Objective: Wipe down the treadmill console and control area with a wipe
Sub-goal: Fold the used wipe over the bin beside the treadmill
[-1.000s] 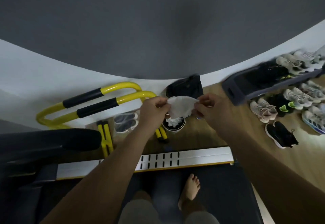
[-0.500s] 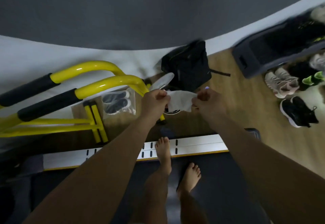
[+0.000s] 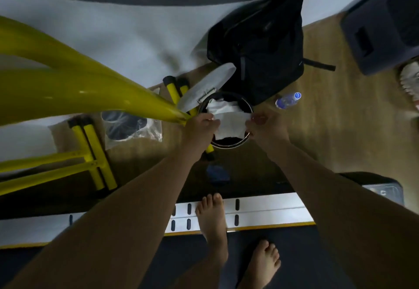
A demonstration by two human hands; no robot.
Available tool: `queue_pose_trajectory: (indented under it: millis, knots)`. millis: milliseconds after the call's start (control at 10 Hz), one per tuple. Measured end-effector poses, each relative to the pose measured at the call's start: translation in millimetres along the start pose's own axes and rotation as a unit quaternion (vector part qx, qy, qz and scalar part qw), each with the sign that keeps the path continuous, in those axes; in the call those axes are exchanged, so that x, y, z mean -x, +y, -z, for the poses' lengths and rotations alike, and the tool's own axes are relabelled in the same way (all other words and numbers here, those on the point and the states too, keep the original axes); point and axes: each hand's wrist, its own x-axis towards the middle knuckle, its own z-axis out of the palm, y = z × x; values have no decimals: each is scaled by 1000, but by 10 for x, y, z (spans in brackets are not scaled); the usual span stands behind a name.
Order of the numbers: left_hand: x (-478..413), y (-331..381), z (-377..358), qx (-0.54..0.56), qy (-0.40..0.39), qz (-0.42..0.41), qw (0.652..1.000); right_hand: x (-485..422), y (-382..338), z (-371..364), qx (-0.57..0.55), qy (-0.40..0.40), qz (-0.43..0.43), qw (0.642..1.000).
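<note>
Wipe (image 3: 230, 123) stretched flat betw. two hands

White, thin, lightly creased sheet; top edge taut and approx. level, lower part hanging slack. Left hand (image 3: 200, 127) pinches its 9 o'clock corner, right hand (image 3: 264, 125) its 3 o'clock corner. Sits just above frame centre.

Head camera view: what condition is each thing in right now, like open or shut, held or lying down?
Wipe: spread out, held by two corners over the bin.
Left hand: pinching the wipe's left corner.
Right hand: pinching its right corner.
Bin: open, white wipes inside.
Bin lid: flipped up.
Black backpack: on the floor by the wall.
Water bottle: lying on its side, capped.
</note>
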Motion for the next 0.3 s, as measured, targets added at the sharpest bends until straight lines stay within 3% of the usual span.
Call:
queue_pose_trajectory:
  millis: [100, 200, 300]
  knots:
    - [-368, -183, -77, 59, -52, 114, 990, -430, 195, -250, 3, -22, -44, 999]
    - [-535, -319, -67, 162, -77, 181, 967, -549, 296, -392, -87, -36, -74, 993]
    - [-439, -338, -25, 195, -67, 185, 961, -464, 242, -362, -199, -75, -115, 970]
